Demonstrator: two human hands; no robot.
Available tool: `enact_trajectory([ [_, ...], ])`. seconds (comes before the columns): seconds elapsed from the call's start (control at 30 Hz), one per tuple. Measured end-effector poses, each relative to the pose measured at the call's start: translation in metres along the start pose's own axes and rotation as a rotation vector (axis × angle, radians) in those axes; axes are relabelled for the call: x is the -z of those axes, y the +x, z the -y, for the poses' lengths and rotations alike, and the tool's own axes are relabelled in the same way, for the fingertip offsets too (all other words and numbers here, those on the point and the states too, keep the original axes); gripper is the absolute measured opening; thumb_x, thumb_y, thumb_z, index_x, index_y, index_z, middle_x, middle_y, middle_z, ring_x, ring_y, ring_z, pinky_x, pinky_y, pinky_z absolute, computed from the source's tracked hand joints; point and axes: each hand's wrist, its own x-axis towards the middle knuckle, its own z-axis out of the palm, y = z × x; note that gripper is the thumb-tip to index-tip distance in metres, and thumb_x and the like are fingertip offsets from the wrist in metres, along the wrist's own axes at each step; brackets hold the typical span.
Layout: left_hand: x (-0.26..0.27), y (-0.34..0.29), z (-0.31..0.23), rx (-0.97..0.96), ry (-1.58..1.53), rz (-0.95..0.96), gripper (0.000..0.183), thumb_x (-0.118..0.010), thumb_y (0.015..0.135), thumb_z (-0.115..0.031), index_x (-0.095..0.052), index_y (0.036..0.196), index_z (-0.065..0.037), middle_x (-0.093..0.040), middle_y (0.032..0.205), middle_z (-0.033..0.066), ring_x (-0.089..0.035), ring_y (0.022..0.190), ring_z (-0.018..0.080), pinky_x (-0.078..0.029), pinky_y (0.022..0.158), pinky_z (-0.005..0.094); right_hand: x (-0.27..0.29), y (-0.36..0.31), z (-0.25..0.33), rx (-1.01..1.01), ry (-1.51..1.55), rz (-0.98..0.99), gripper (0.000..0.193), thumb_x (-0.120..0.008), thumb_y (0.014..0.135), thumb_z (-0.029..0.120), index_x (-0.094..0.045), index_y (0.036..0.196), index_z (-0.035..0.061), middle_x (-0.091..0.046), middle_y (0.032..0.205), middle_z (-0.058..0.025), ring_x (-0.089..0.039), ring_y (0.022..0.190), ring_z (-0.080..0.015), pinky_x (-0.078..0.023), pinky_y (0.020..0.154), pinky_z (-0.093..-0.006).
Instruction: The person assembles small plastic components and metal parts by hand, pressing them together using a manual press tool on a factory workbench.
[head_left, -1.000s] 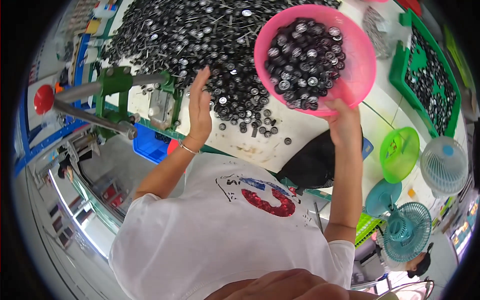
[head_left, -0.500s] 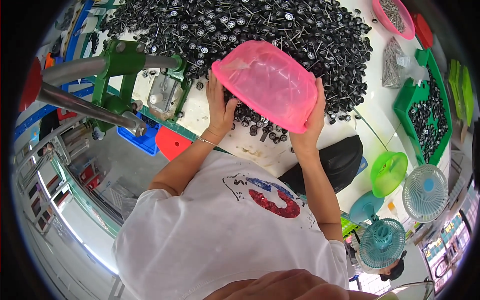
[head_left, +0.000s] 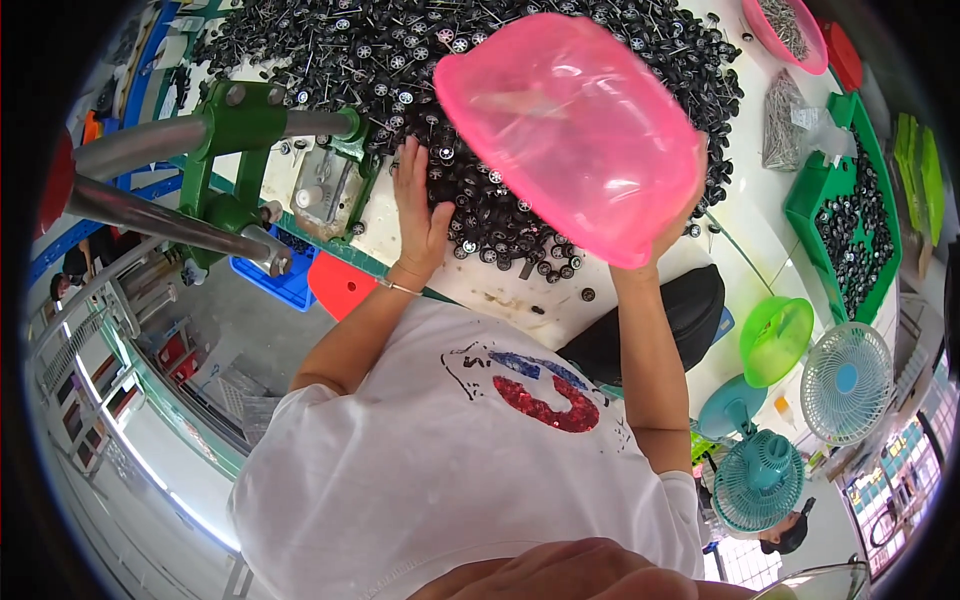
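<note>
Close in, a white shirt (head_left: pixel 450 470) fills the lower frame. Beyond it, the left hand (head_left: pixel 420 210) lies flat with fingers apart on the pile of black wheels (head_left: pixel 400 50) at the table (head_left: pixel 500 295) edge. Just beside it, the right hand (head_left: pixel 672 228) grips the rim of a pink basin (head_left: pixel 570 130) — fingers mostly hidden, clamped on it — tipped upside down over the pile. Farther off sit a green press (head_left: pixel 235 140) and a green tray (head_left: pixel 850 220).

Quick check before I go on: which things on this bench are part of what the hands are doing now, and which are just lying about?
In hand:
- pink basin, upturned, right hand at its rim
- pile of black wheels, left hand resting on it

Lying about:
- green press
- green tray
- green bowl
- small fans
</note>
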Motion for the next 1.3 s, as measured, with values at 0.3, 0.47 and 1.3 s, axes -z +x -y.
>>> enact_trajectory([
  [0.3, 0.061, -0.031, 0.003, 0.052, 0.202, 0.036, 0.065, -0.046, 0.098, -0.036, -0.026, 0.148, -0.001, -0.021, 0.155, 0.0208, -0.017, 0.144, 0.0383, -0.010, 0.116, 0.0492, 0.031, 0.038, 0.080, 0.274, -0.411, -0.225, 0.071, -0.036, 0.080, -0.009, -0.017, 0.148, 0.0027, -0.036, 0.145, -0.0195, -0.050, 0.126, -0.0349, -0.052, 0.091, -0.0348],
  [0.47, 0.062, -0.036, -0.006, 0.083, 0.191, 0.050, 0.061, -0.044, 0.099, -0.030, -0.026, 0.147, 0.002, -0.022, 0.155, 0.0207, -0.018, 0.144, 0.0386, -0.011, 0.116, 0.0479, 0.114, 0.078, 0.135, 0.479, -0.382, -0.426, 0.069, -0.038, 0.080, -0.011, -0.021, 0.146, 0.0033, -0.036, 0.145, -0.0188, -0.048, 0.127, -0.0366, -0.053, 0.092, -0.0449],
  [1.3, -0.227, 0.164, -0.271, -0.726, -0.313, 0.571, 0.059, -0.062, 0.090, -0.021, -0.040, 0.142, -0.003, -0.041, 0.145, 0.0181, -0.041, 0.132, 0.0333, -0.035, 0.109, 0.0406, 0.370, 0.146, 0.180, 0.061, -1.690, -1.123, 0.063, -0.057, 0.086, 0.012, -0.027, 0.142, 0.0092, -0.044, 0.132, -0.0212, -0.058, 0.106, -0.0438, -0.051, 0.083, -0.0512],
])
